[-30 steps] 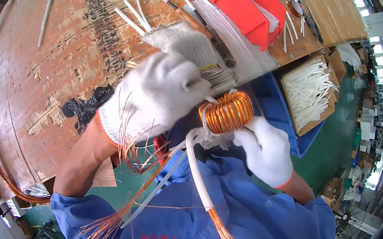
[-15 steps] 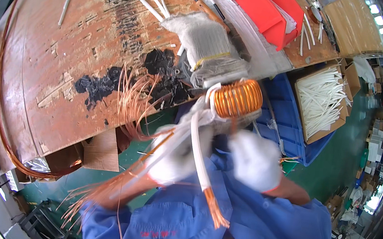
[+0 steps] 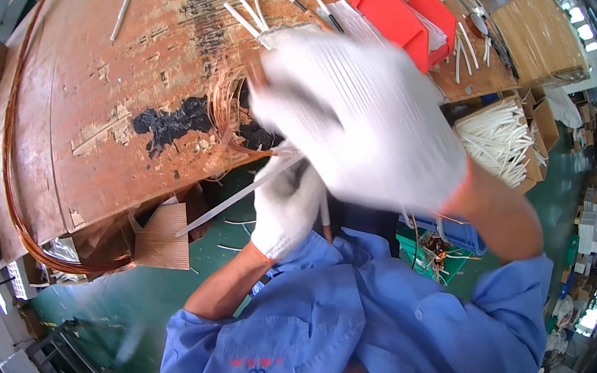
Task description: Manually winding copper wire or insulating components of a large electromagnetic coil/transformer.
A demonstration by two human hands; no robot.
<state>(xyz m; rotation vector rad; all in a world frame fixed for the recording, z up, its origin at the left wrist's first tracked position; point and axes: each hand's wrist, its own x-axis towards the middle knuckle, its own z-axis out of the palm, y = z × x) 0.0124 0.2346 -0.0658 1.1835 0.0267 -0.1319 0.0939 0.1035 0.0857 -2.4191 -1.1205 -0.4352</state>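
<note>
Both my hands wear white knitted gloves. My left hand [image 3: 285,211] is closed at the table's front edge around a translucent white tube [image 3: 238,194], which slants down to the left. Beside that hand hangs a white-sleeved lead [image 3: 325,216] with a coppery end. Raised close to the camera, my right hand [image 3: 373,125] is smeared by motion. Its fingertips look pinched on thin copper wires [image 3: 220,106], which curve up from the table edge beside my left hand. The wire coil is hidden behind my right hand.
The worn wooden table [image 3: 93,101] bears black patches [image 3: 175,125], loose white tubes [image 3: 125,3] and a red bin [image 3: 401,16]. A long copper wire bundle [image 3: 9,143] bends along its left side. Right of it, a carton [image 3: 532,167] holds many white tubes. A green tray [image 3: 446,260] stands low.
My right hand has risen up and left from beside the coil, now covering it. Copper strands that trailed to the lower left are gone from there. My left hand has shifted slightly up and right.
</note>
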